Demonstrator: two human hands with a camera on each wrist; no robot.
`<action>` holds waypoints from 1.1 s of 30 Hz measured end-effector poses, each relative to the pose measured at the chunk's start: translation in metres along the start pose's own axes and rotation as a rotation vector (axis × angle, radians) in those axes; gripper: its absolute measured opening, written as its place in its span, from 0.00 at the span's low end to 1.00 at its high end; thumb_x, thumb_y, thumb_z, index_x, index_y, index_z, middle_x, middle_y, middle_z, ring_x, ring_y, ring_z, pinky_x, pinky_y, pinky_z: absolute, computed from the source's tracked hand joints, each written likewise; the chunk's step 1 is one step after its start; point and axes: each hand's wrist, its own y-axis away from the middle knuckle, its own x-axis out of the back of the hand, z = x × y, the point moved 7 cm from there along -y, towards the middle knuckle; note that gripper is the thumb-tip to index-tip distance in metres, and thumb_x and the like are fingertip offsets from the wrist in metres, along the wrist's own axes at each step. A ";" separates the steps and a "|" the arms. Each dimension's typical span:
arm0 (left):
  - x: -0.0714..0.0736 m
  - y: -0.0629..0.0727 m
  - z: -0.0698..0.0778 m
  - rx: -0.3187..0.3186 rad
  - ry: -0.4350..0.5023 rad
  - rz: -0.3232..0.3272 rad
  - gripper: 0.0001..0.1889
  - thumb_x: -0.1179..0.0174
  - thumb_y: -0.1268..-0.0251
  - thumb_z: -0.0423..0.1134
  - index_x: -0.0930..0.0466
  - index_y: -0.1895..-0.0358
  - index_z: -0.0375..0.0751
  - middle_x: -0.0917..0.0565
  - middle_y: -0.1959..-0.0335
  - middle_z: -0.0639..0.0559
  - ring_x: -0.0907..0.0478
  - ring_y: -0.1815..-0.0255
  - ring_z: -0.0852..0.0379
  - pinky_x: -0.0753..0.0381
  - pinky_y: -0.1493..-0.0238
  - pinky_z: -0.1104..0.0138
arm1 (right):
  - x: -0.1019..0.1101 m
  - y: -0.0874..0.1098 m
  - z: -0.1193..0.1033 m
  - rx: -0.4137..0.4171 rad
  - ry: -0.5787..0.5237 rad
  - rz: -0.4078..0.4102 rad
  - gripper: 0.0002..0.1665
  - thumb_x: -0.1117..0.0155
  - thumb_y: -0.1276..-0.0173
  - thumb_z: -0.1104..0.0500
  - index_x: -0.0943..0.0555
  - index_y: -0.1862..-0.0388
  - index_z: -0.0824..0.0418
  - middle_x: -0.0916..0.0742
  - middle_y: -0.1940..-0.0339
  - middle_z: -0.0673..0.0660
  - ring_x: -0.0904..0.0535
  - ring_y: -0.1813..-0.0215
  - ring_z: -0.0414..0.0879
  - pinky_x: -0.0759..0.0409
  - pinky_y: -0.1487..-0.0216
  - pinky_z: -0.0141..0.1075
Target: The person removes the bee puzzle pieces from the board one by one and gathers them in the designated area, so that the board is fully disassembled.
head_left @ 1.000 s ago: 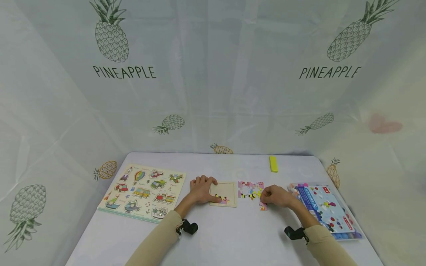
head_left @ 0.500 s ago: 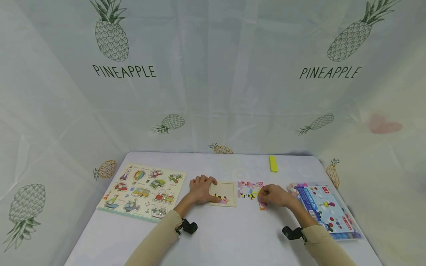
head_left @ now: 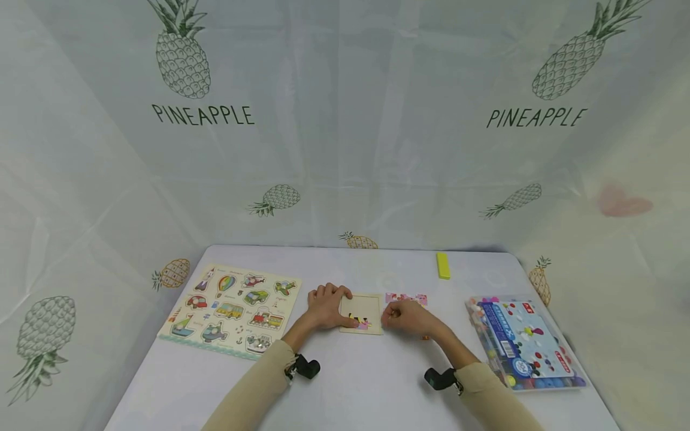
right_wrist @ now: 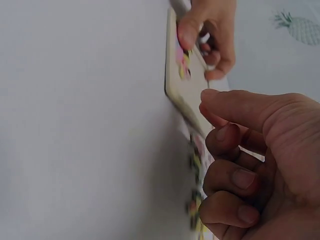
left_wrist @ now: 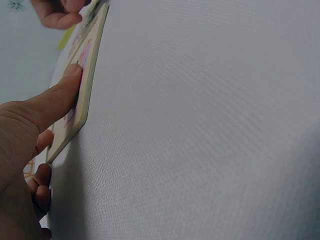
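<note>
My left hand grips the left side of a square wooden puzzle tray, thumb on top and fingers round the edge. A few yellow, black and pink puzzle pieces lie in the tray near the thumb. My right hand is over the table at the tray's right edge, its thumb pressed toward the index finger and the other fingers curled. I cannot tell whether a piece is between those fingertips. Joined pink puzzle pieces lie right of the tray, partly hidden under my right hand.
A cream board with vehicle pictures lies on the left. On the right is a clear plastic box with a blue and white label and colourful contents. A yellow block lies near the back edge of the white table.
My right hand has moved left from the right side of the loose puzzle pieces to the tray's right edge. My left hand has kept its grip on the tray.
</note>
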 end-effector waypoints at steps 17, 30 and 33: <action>0.004 0.002 0.003 -0.021 0.004 0.015 0.35 0.28 0.54 0.70 0.27 0.44 0.59 0.31 0.49 0.50 0.36 0.45 0.45 0.44 0.42 0.42 | -0.029 -0.023 -0.024 0.044 0.009 -0.010 0.16 0.31 0.32 0.56 0.15 0.47 0.59 0.21 0.75 0.50 0.29 0.73 0.40 0.33 0.71 0.33; 0.004 0.003 0.001 -0.026 0.041 -0.006 0.33 0.29 0.50 0.68 0.26 0.44 0.59 0.30 0.46 0.49 0.36 0.42 0.44 0.45 0.40 0.41 | -0.028 -0.021 -0.020 0.039 0.017 -0.023 0.17 0.32 0.31 0.56 0.14 0.45 0.58 0.23 0.76 0.47 0.33 0.72 0.39 0.36 0.72 0.32; 0.004 0.003 0.002 -0.026 0.030 -0.001 0.34 0.28 0.51 0.68 0.26 0.43 0.58 0.30 0.46 0.49 0.36 0.43 0.45 0.45 0.40 0.41 | -0.028 -0.021 -0.022 0.041 0.013 -0.022 0.16 0.32 0.31 0.57 0.14 0.46 0.59 0.23 0.76 0.48 0.32 0.72 0.39 0.36 0.72 0.32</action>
